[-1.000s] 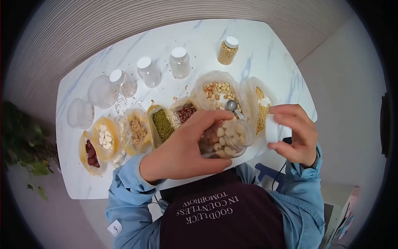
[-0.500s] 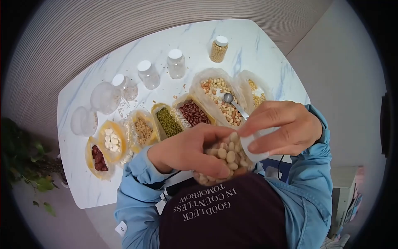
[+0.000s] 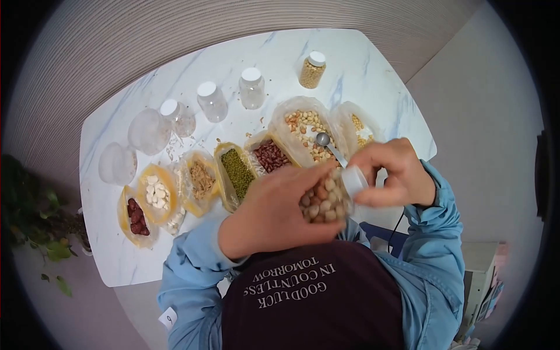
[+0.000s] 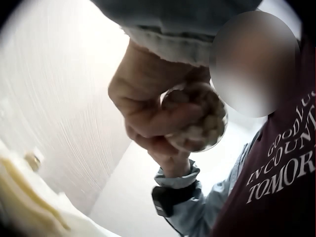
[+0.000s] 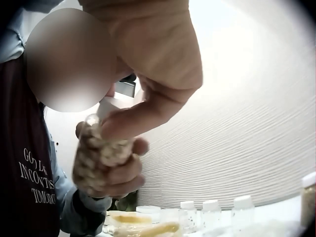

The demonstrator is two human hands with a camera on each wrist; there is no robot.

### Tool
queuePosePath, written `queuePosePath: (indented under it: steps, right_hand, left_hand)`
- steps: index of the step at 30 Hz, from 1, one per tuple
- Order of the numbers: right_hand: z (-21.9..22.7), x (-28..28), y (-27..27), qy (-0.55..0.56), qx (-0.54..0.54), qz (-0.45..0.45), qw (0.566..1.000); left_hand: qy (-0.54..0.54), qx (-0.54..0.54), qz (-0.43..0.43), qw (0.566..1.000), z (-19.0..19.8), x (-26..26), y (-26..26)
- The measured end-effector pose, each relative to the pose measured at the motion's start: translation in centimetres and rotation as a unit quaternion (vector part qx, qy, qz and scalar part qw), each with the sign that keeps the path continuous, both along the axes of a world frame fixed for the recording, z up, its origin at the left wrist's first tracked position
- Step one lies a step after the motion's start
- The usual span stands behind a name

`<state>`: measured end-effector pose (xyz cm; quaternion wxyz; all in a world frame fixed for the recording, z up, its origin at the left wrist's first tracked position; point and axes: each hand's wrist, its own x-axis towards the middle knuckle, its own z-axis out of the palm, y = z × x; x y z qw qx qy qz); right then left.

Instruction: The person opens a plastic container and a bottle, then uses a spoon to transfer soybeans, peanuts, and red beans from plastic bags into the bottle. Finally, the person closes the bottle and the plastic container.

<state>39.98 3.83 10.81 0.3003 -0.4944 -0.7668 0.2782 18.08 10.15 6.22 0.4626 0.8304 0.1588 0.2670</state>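
Observation:
Over the near edge of the table, my left hand (image 3: 274,210) grips a clear jar (image 3: 324,201) filled with pale and reddish-brown seeds. The jar lies tilted, its mouth towards my right hand (image 3: 396,175). That hand pinches a white lid (image 3: 354,182) at the jar's mouth, thumb and fingers on its rim. In the left wrist view the rounded bottom of the jar (image 4: 200,128) shows past the curled fingers. The right wrist view has the jar (image 5: 88,163) packed with seeds. Just beyond the hands, a metal spoon (image 3: 322,139) rests in an open bag of similar seeds (image 3: 305,119).
A row of open bags crosses the table (image 3: 379,70), including red beans (image 3: 271,155), green beans (image 3: 236,171) and red dates (image 3: 137,219). Behind them stand lidded clear jars (image 3: 252,90) and a jar of yellow beans (image 3: 312,71). Crumbs lie scattered between.
My right hand has brought the white lid from beside the jar onto its mouth. The jar dipped towards my body, then came back up slightly; the right fingers have shifted around the lid.

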Motion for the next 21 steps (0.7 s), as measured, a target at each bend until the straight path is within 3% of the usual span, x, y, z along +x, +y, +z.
queuePosePath:
  steps: [1,4,5,7,10,11,14,16,19,21]
  right_hand:
    - [-1.1,-0.4,0.4,0.058,-0.013,-0.059,0.996]
    - [-1.5,-0.3,1.8,0.076,-0.077,-0.124,0.986]
    - [-1.7,-0.5,2.1,0.065,-0.077,-0.136,0.986]
    - [-1.7,1.1,2.6,-0.035,-0.078,-0.070,0.994]
    - [-1.5,1.3,3.1,-0.009,0.008,0.015,1.000]
    - [-1.2,1.2,3.2,-0.010,0.036,0.048,0.998]
    - [0.1,1.3,3.5,-0.084,0.090,0.162,0.979]
    - [0.6,1.0,3.6,-0.055,0.073,0.170,0.981]
    - [0.8,1.0,4.4,-0.028,0.065,0.171,0.983]
    - [1.0,0.8,4.9,-0.038,0.069,0.165,0.983]
  left_hand:
    - [0.001,0.128,0.095,0.987,0.0,0.3,-0.3]
    - [-0.027,0.284,0.184,0.941,-1.8,1.5,0.3]
    - [-0.020,0.271,0.177,0.946,-2.0,1.5,0.4]
    - [-0.008,0.243,0.162,0.956,-1.9,1.5,0.5]
    - [0.037,0.121,0.100,0.987,-1.3,1.0,0.9]
    - [0.016,0.025,0.055,0.998,-1.4,0.8,1.2]
    - [-0.028,-0.222,-0.065,0.972,-1.7,0.4,2.4]
    - [-0.021,-0.331,-0.122,0.936,-0.9,-0.1,2.8]
    - [-0.064,-0.329,-0.104,0.936,-0.9,0.1,2.6]
    - [-0.099,-0.251,-0.049,0.962,-1.5,0.1,2.2]
